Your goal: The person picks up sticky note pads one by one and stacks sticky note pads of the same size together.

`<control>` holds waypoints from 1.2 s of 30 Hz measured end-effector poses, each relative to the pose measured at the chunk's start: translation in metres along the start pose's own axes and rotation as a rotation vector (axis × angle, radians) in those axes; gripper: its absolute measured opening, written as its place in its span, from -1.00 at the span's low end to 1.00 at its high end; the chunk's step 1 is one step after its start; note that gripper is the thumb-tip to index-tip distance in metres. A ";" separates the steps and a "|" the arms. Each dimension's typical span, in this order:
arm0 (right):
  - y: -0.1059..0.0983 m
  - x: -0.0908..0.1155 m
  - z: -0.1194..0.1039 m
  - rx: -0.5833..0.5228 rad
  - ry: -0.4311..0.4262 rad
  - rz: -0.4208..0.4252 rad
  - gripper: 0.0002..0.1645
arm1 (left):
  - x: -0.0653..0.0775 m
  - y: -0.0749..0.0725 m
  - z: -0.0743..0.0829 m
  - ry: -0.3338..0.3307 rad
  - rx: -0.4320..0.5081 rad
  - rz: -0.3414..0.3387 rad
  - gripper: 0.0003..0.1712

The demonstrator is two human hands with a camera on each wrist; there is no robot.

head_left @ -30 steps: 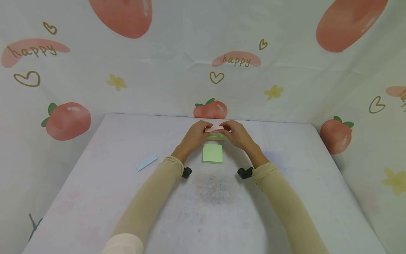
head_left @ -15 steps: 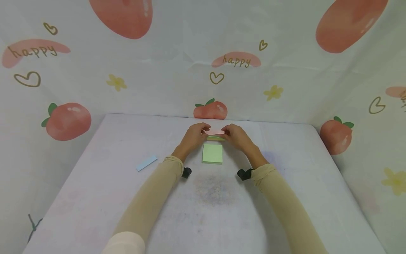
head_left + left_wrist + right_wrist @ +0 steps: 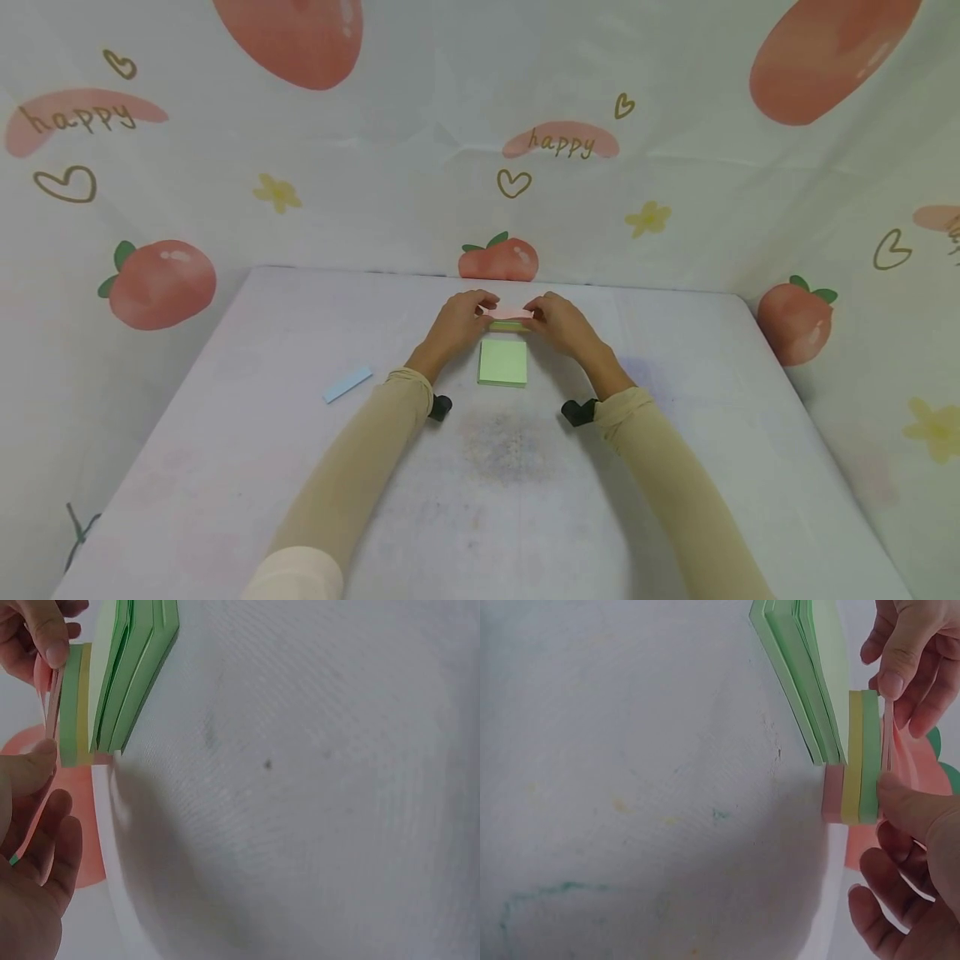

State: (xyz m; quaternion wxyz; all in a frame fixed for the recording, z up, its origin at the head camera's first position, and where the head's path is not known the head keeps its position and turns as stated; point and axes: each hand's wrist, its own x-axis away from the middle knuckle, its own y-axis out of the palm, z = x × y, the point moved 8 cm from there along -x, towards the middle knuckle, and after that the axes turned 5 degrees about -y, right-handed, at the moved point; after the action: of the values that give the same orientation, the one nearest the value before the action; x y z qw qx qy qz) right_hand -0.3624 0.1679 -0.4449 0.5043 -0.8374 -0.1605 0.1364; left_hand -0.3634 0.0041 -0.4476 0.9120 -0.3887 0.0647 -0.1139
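My left hand [image 3: 459, 322] and right hand [image 3: 560, 322] pinch a thin pink sticky note pad [image 3: 510, 314] by its two ends, thumbs on the near side. The pad lies right over a small stack of narrow pads near the table's back edge. In the right wrist view that stack shows a green pad [image 3: 868, 761] on top, a yellow pad [image 3: 851, 761] under it and a pink pad [image 3: 832, 796] lowest. Just in front of the stack sits a thick, square pale green sticky note pad [image 3: 502, 362], its layers showing along the side in the left wrist view.
A light blue strip [image 3: 348, 385] lies slantwise on the white table [image 3: 420, 517], left of my left forearm. Black wrist camera mounts [image 3: 579, 411] jut inward from both wrists. Behind the table's back edge hangs a white curtain [image 3: 390, 208] printed with peaches.
Over the first half second, both hands lower the pink pad slightly toward the stack and level it. Since then hands and pad have hardly moved. The green pad and blue strip stay put.
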 end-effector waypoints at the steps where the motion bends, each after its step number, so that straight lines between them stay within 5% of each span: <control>1: 0.000 0.000 0.000 -0.001 -0.001 0.001 -0.64 | 0.000 0.000 0.000 0.000 -0.001 0.000 -0.61; 26: 0.003 0.004 0.002 0.030 0.002 -0.035 -0.63 | -0.001 0.009 -0.004 -0.039 0.001 -0.032 -0.62; 36: 0.007 -0.001 0.001 0.084 0.026 -0.115 -0.63 | 0.000 0.007 -0.004 -0.044 -0.010 -0.031 -0.62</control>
State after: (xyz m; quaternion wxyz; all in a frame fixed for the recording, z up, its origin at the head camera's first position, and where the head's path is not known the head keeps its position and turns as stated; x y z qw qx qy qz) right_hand -0.3632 0.1655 -0.4515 0.5481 -0.8067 -0.1957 0.1029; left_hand -0.3634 0.0061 -0.4553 0.9094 -0.3965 0.0393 -0.1193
